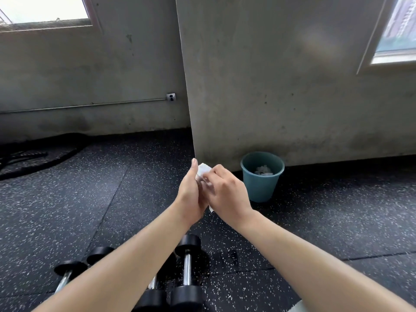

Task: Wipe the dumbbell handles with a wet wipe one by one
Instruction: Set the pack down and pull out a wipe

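Left hand (191, 194): raised at chest height, thumb pointing up, palm set against the wet wipe (203, 170); its fingers are hidden, so the grip cannot be told.
Right hand (227, 194): fingers curled, pinching the wipe from the other side.
Wet wipe: white and folded, held between the two hands in the air, one corner showing below them.
Dumbbells (187, 270): black-headed with chrome handles, lying side by side on the floor (90, 199) beneath the forearms, apart from both hands.
Bin (261, 190): teal, standing on the floor at the foot of a concrete pillar (281, 86), just right of the hands.
Inside the bin: crumpled white wipes (263, 171).
Far left: dark ropes (33, 158) lying along the wall.
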